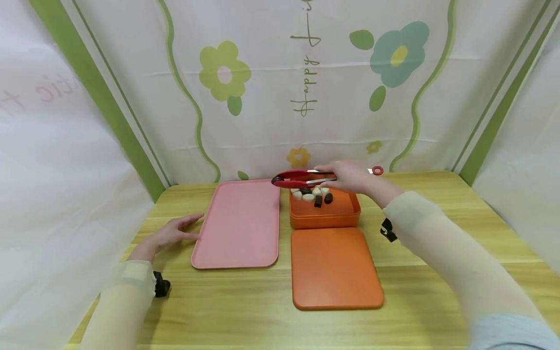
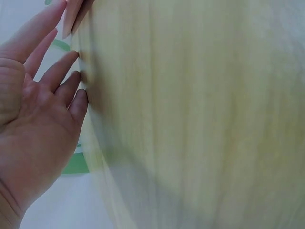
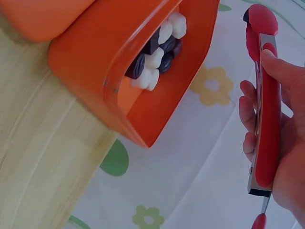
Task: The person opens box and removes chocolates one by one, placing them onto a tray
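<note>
My right hand (image 1: 350,176) grips a pair of red-and-silver tongs (image 3: 268,124), held above the back of an orange box (image 1: 324,222). The tongs' red tips are close together and point left, toward the pink tray (image 1: 238,223); a small dark piece (image 3: 246,15) shows at their end. Inside the box lie several small white pieces (image 3: 178,25) and dark brown pieces (image 3: 165,62), like chocolates or pebbles. With fingers extended, my left hand (image 1: 172,232) is at the tray's left edge, thumb and fingertips right by the rim. The tray's surface is bare.
An orange lid (image 1: 337,267) lies flat in front of the box on the wooden table (image 1: 227,308). A white printed curtain (image 1: 267,121) hangs behind the table, and white cloth hangs along both sides. Black wrist cameras (image 1: 161,284) sit on both wrists.
</note>
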### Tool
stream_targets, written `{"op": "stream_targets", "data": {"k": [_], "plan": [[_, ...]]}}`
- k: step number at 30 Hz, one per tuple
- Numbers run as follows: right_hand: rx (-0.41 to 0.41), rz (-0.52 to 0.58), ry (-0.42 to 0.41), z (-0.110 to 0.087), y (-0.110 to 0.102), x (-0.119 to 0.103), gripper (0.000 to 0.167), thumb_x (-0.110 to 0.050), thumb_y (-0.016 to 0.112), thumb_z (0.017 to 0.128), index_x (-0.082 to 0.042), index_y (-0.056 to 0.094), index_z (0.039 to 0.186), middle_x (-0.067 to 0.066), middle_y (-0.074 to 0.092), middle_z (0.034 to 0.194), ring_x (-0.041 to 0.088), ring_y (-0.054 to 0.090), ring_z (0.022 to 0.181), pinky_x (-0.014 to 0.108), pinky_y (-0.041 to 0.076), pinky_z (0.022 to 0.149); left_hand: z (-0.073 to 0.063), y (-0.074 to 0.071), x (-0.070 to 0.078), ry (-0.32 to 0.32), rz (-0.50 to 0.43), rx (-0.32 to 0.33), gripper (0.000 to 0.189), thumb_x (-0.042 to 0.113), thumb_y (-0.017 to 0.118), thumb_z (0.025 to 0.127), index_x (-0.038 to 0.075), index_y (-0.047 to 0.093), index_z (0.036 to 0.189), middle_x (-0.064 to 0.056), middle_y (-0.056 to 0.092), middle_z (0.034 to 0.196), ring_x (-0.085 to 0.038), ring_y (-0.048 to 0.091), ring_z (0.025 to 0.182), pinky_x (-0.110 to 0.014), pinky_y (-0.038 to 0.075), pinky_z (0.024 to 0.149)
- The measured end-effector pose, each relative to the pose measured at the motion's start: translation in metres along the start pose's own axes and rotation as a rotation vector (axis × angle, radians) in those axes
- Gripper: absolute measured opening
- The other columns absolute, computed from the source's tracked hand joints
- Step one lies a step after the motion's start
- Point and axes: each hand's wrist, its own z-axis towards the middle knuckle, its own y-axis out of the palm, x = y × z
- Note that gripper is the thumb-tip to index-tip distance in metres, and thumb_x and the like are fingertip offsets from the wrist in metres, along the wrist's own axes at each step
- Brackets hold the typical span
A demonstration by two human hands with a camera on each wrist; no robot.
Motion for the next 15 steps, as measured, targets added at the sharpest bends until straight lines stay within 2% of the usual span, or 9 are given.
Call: {"op": "stream_targets", "data": {"k": [4,8,15], "plan": [[-0.007,-0.024,-0.025,0.011,0.003,-0.010,0.053,-0.035,0.067,0.093,-0.013,0.055,0.140,0.012,0.057,0.134,0.033,0.057,0.113,0.047,0.047,0.083,0.000,-0.001,0.000,-0.036,0.010,-0.003,0.075,0.024,0.075,0.087,0.006,0.038,0.149,-0.027,0.023,0.153,-0.045,0.016,0.140,-0.059,0.014,0.109],[-0.014,-0.031,-0.022,0.022,0.006,-0.019,0.054,-0.038,0.066,0.093,-0.017,0.054,0.141,0.010,0.056,0.136,0.031,0.057,0.116,0.045,0.048,0.082,0.001,0.000,-0.001,-0.061,-0.002,-0.011,0.075,0.026,0.076,0.086,0.008,0.039,0.149,-0.025,0.022,0.154,-0.044,0.015,0.141,-0.058,0.013,0.110],[-0.022,-0.032,-0.009,0.047,0.014,-0.033,0.053,-0.039,0.065,0.093,-0.020,0.053,0.142,0.008,0.062,0.125,0.025,0.061,0.100,0.042,0.047,0.077,0.003,0.000,-0.003,-0.057,-0.035,-0.035,0.075,0.023,0.075,0.087,0.006,0.037,0.149,-0.025,0.018,0.155,-0.044,0.011,0.142,-0.058,0.010,0.110]]}}
